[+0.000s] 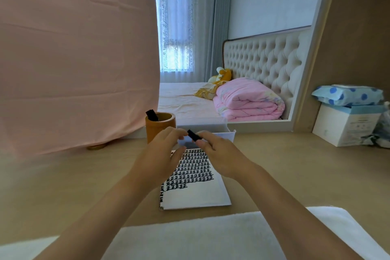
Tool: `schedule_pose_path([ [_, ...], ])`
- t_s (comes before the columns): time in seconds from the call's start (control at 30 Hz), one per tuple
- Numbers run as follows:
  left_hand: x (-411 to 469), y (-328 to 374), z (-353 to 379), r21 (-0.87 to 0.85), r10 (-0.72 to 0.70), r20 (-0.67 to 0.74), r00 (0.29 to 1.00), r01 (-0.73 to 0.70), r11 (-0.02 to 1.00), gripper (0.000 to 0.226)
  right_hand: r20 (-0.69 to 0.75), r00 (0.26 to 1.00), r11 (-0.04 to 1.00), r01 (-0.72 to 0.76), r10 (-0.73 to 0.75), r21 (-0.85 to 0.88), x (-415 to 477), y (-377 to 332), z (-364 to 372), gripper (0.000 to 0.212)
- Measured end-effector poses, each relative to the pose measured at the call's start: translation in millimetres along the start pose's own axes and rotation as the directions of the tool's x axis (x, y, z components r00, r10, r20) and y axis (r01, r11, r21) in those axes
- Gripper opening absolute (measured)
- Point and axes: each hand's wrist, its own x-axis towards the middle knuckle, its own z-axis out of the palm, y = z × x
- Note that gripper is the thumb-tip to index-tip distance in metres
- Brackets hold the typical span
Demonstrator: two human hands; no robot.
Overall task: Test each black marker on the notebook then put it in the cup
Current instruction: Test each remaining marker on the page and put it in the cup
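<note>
A white notebook (196, 194) lies open on the wooden desk, its page covered with rows of black marks. My right hand (219, 156) holds a black marker (194, 135) above the notebook's far edge, the marker pointing up and left. My left hand (162, 152) hovers just left of it with curled fingers close to the marker's end; whether they touch it is unclear. A brown wooden cup (160, 129) stands behind my left hand, with black markers (152, 115) sticking out of it.
A white plastic tray (221, 131) sits behind the notebook, against a mirror (232, 48). Pink cloth (73, 59) hangs at the left. A white box (348, 126) topped with a blue dotted pack (348, 95) stands at the right. A white towel (190, 238) lies at the near edge.
</note>
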Motion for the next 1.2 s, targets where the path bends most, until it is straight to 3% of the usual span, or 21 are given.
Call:
schedule_pose_path([
  [0.13, -20.8, 5.5, -0.1, 0.113, 0.071, -0.005, 0.997, -0.070, 0.991, 0.042, 0.069, 0.997, 0.995, 0.044, -0.038, -0.092, -15.6, -4.3, 13.3, 0.027],
  [0.4, -35.4, -0.7, 1.4, 0.197, 0.124, 0.094, 0.988, -0.140, 0.970, 0.027, 0.128, 0.977, 0.956, 0.193, -0.168, -0.221, -21.5, 4.7, 26.1, 0.015],
  [0.53, -40.1, -1.3, -1.1, 0.230, 0.115, 0.144, 0.983, -0.146, 0.962, 0.027, 0.106, 0.973, 0.940, 0.227, -0.206, -0.254, -21.3, 5.4, 29.1, 0.022],
  [0.83, -36.6, -9.3, -2.8, 0.092, -0.139, 0.297, 0.945, 0.117, 0.989, 0.025, 0.000, 0.893, 0.790, 0.399, -0.451, -0.466, -15.5, 8.6, 31.7, 0.025],
  [0.93, -31.8, -16.1, -9.1, 0.076, -0.135, 0.322, 0.937, 0.116, 0.990, 0.023, 0.031, 0.926, 0.849, 0.358, -0.376, -0.389, -15.8, 1.5, 32.0, 0.028],
  [1.07, -31.4, -20.3, -14.7, 0.135, 0.011, 0.296, 0.955, -0.053, 0.989, 0.025, 0.159, 0.962, 0.948, 0.251, -0.222, -0.194, -15.0, -3.7, 33.0, 0.021],
  [1.13, -33.0, -20.5, -14.8, 0.127, 0.011, 0.289, 0.957, -0.049, 0.991, 0.025, 0.115, 0.965, 0.940, 0.258, -0.237, -0.223, -17.2, -3.1, 33.1, 0.024],
  [1.2, -34.0, -20.4, -12.1, 0.077, -0.071, 0.320, 0.945, 0.049, 0.996, 0.022, 0.037, 0.951, 0.909, 0.304, -0.307, -0.284, -18.5, -1.4, 33.6, 0.027],
])
